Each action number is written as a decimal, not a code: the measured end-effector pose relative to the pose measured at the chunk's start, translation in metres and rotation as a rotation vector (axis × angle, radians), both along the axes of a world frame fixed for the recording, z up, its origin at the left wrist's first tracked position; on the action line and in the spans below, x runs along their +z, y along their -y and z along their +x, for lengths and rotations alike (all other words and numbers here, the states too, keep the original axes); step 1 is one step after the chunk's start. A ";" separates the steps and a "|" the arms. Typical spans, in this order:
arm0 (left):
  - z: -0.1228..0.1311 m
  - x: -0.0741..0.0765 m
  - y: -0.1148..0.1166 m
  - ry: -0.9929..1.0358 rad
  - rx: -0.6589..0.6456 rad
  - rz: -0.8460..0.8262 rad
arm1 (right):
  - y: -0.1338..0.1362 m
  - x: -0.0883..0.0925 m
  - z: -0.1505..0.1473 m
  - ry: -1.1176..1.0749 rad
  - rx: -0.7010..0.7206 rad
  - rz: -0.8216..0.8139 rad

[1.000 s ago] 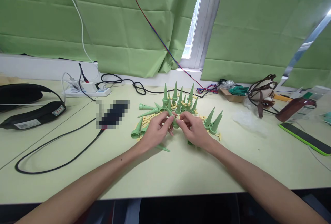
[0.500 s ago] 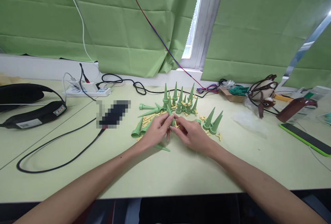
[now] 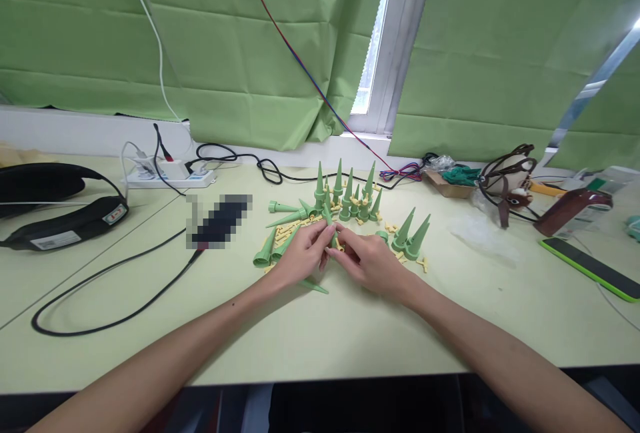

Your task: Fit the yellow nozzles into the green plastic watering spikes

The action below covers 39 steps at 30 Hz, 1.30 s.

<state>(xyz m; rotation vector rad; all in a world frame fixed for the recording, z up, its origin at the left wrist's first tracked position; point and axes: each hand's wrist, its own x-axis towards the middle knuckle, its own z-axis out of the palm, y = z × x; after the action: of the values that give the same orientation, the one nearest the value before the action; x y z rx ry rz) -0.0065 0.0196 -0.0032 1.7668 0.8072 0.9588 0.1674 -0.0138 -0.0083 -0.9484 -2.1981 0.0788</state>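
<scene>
My left hand (image 3: 300, 256) and my right hand (image 3: 367, 260) meet at the middle of the pale green table (image 3: 320, 333). Both pinch one green cone spike (image 3: 330, 228) between their fingertips. Behind them stands a cluster of upright green spikes (image 3: 347, 196). Two more upright spikes (image 3: 411, 233) stand to the right. Several spikes lie flat at the left (image 3: 273, 246), among small yellow parts (image 3: 295, 225). One spike (image 3: 314, 285) lies under my left wrist.
A black cable (image 3: 110, 280) loops across the left of the table from a blurred dark object (image 3: 217, 220). A power strip (image 3: 167, 173) and a black band device (image 3: 60, 220) lie far left. A phone with a green rim (image 3: 590, 266), a brown case (image 3: 570, 210) and a bag (image 3: 505, 183) sit at the right.
My right hand has slid a little left, closer to my left hand, and both have tightened on the green spike. Nothing else on the table has moved.
</scene>
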 end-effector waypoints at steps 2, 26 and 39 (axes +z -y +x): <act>0.000 0.000 0.000 0.000 -0.003 0.000 | 0.000 0.000 0.000 0.001 0.002 -0.004; -0.001 0.006 -0.001 -0.043 0.007 0.007 | -0.001 0.000 -0.001 -0.091 -0.065 0.031; -0.005 0.013 -0.001 -0.349 0.213 0.293 | -0.010 0.001 0.002 -0.288 -0.257 0.029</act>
<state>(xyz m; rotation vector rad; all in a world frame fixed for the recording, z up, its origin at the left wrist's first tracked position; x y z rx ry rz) -0.0113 0.0204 0.0093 2.1722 1.1404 0.9562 0.1692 -0.0039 -0.0078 -1.1208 -1.7968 0.0578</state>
